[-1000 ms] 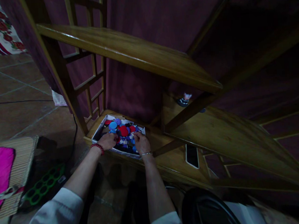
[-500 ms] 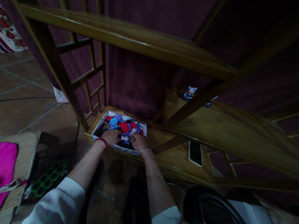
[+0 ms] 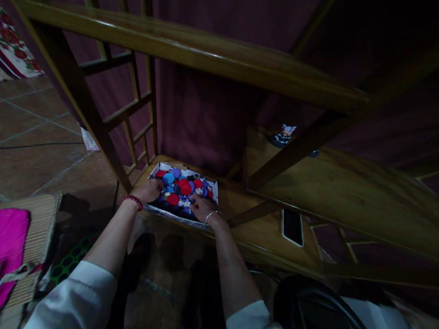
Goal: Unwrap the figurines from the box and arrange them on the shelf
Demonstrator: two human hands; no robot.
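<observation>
A shallow white cardboard box (image 3: 216, 190) sits on the low wooden shelf, filled with small figurines (image 3: 186, 203) and round red, blue and purple discs (image 3: 184, 187). My left hand (image 3: 150, 190), with a red bead bracelet, reaches over the box's left end. Its fingers are curled together among the things there; what they hold, if anything, is hidden. Inside the right part of the box is my right hand (image 3: 202, 207), wearing a thin silvery bracelet. Its fingers are bent in a pinch beside the figurines, and I cannot make out what lies between them.
A phone (image 3: 292, 227) lies on the shelf (image 3: 257, 234) to the right. One small figure (image 3: 283, 137) stands on the higher board (image 3: 317, 178). A wooden beam (image 3: 198, 56) crosses above the box. At left, a striped mat (image 3: 46, 220) carries a pink cloth (image 3: 11, 232).
My left hand has moved left, from the middle of the box to its left end, uncovering a red disc. My right hand has stayed nearly in place. The view has shifted slightly.
</observation>
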